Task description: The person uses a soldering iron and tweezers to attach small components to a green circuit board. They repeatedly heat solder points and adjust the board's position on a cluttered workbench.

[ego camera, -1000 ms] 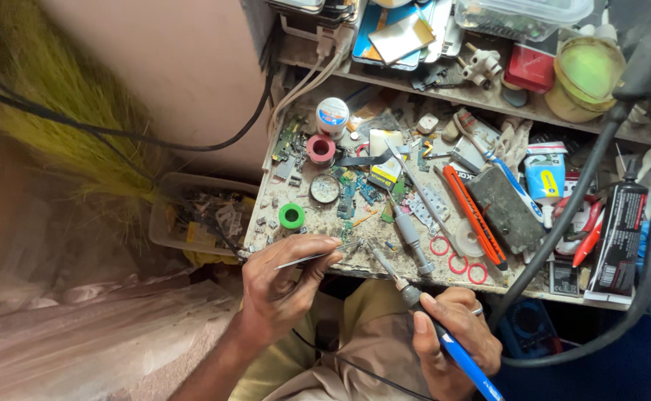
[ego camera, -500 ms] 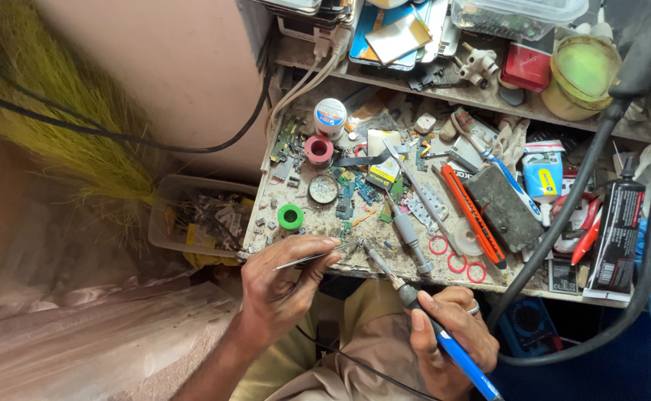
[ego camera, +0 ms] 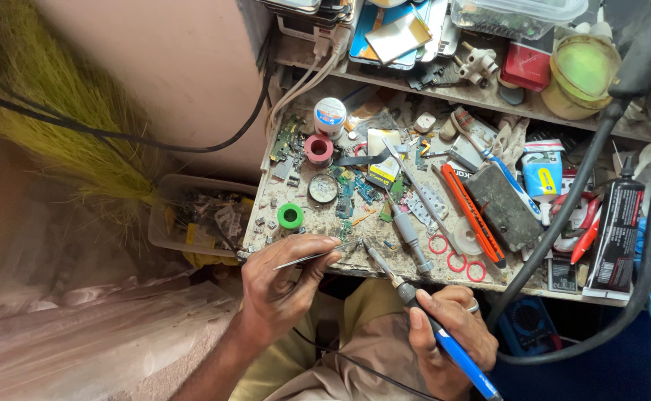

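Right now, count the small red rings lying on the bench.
3: one red ring beside the grey screwdriver, one just right of it, one near the bench's front edge. Clutter may hide more.

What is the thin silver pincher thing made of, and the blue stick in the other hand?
The thin silver tweezers in the left hand look like bare metal: grey, shiny, very slim. The blue-handled soldering iron in the right hand seems to have a glossy plastic handle, a black, perhaps rubbery collar, and a dull metal tip.
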